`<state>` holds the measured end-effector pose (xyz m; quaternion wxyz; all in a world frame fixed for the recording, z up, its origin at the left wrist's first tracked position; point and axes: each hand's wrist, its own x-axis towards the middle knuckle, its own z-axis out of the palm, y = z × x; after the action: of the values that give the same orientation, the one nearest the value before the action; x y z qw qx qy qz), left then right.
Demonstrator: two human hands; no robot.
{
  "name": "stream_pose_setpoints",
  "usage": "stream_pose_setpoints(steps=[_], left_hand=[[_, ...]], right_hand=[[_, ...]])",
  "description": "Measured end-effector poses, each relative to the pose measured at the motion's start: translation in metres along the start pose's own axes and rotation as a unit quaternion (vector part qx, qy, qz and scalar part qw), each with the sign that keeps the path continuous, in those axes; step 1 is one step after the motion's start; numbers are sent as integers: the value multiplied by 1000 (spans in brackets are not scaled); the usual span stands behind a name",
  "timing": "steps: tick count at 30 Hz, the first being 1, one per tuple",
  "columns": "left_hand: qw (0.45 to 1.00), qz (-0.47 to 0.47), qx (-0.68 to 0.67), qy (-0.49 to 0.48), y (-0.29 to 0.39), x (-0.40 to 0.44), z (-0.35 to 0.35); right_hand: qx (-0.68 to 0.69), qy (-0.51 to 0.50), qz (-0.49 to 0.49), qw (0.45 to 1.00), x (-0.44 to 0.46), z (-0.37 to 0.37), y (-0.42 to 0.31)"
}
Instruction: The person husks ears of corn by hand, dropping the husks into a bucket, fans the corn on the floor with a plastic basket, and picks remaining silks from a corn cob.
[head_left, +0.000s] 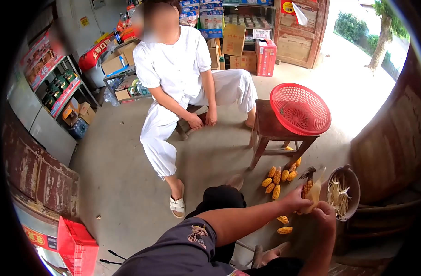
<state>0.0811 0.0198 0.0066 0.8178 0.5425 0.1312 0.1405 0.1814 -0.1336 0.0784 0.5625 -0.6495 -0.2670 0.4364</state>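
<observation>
An ear of corn (307,187) with yellow kernels and dark silk at its tip stands up from my left hand (295,200), which is closed round its lower part. Pale husk (316,192) hangs off the ear's side, partly peeled away. My right hand (324,213) is closed at the base of this husk, close beside the left; its fingertips are partly hidden. On the floor beyond my left hand lie several bare corn cobs (276,178) with yellow kernels. Two more cobs (284,229) rest nearer to me. To the right, a bowl-shaped tub (356,186) holds stripped husks (338,198).
A red plastic basket (288,92) sits on a wooden stool (261,122). Facing me is a seated person (178,73) in white, hands together. Shelves, cardboard boxes (234,39) and a wooden door (297,34) line the back. A red crate (77,248) stands at lower left.
</observation>
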Motion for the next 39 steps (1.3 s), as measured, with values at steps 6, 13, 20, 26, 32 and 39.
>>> stream_pose_setpoints(steps=[6,13,20,26,32,39], left_hand=[[998,-1,-44,-41,1,5,-2],[997,-61,-43,-6,16,1,1],[989,-129,-59,-37,34,-8,-2],[991,-130,-33,17,21,-6,-8],[1000,-18,10,2,17,-6,0],[1000,-9,12,-19,16,-8,9]], right_hand=[[-226,111,-77,965,12,6,12],[-327,165,-132,921,24,-2,38],[-92,170,17,981,21,-40,47],[21,11,-42,999,13,-13,49],[-95,15,-47,994,10,0,38],[7,28,-75,997,9,7,40]])
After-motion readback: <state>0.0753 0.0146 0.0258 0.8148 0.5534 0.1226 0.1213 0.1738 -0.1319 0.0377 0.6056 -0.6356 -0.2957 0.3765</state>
